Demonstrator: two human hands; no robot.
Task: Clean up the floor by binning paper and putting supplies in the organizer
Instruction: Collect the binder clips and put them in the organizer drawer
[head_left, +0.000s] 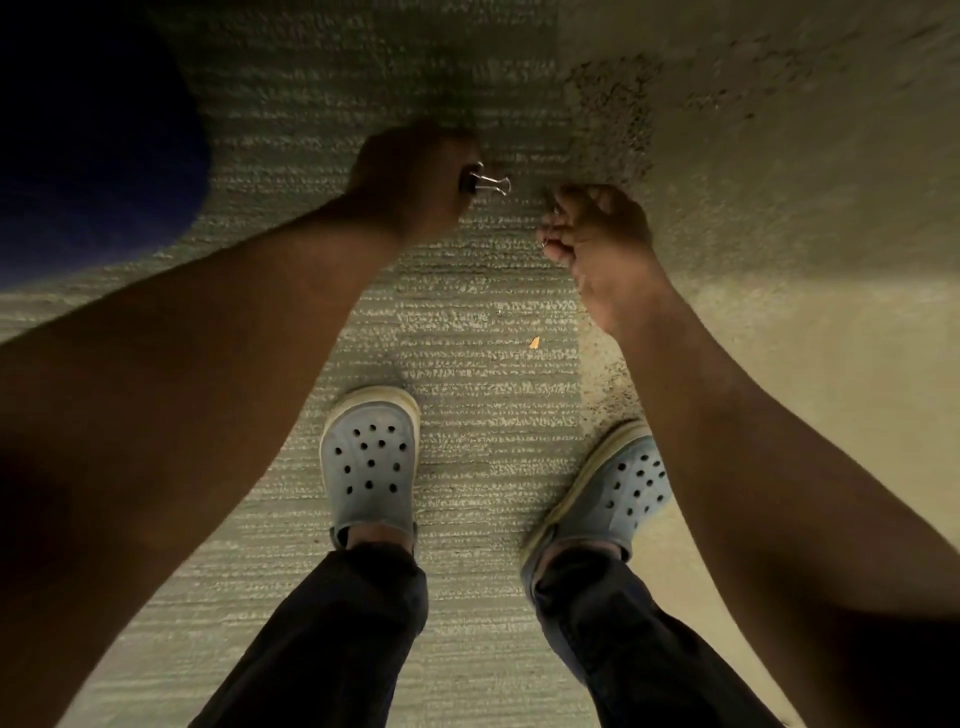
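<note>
I look straight down at a ribbed grey carpet. My left hand (410, 176) reaches low and grips a black binder clip (483, 183) whose silver wire handles stick out to the right. My right hand (592, 228) hovers just right of it with fingers curled; small bits of thin metal wire show at its fingertips, too small to name for sure. A tiny orange scrap (534, 341) lies on the carpet below the hands.
My two feet in pale blue clogs (369, 462) (623, 488) stand on the carpet. A smoother tan floor area (805, 208) lies to the right. A dark blue shape (88, 156) fills the upper left corner.
</note>
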